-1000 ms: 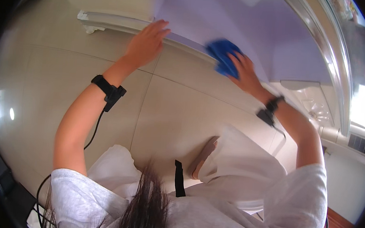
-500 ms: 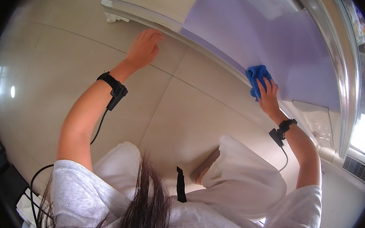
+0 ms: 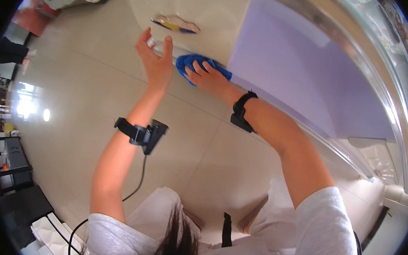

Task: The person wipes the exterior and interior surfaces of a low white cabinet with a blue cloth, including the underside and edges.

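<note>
A crumpled blue cloth [image 3: 188,65] lies against the low ledge along the foot of a display counter [image 3: 286,57]. My right hand [image 3: 210,80] presses on it from above, its fingers spread and bent over the fabric. Just left of the cloth is my left hand [image 3: 157,64], raised near the end of the ledge. Its thumb and fingers stand apart, and nothing shows between them. Part of the ledge is hidden behind both hands.
The counter front has a lilac panel and a cream section with a coloured raised ornament [image 3: 176,24]. A bright metal rim [image 3: 377,59] curves along its upper edge. Glossy beige tiles [image 3: 87,85] cover the floor. At the left stand dark shelves [image 3: 15,156], and a person's legs [image 3: 12,52] show farther off.
My right hand has slid far to the left along the ledge with the blue cloth. My left hand's fingers have spread apart near the ledge's end. The view has shifted to the left.
</note>
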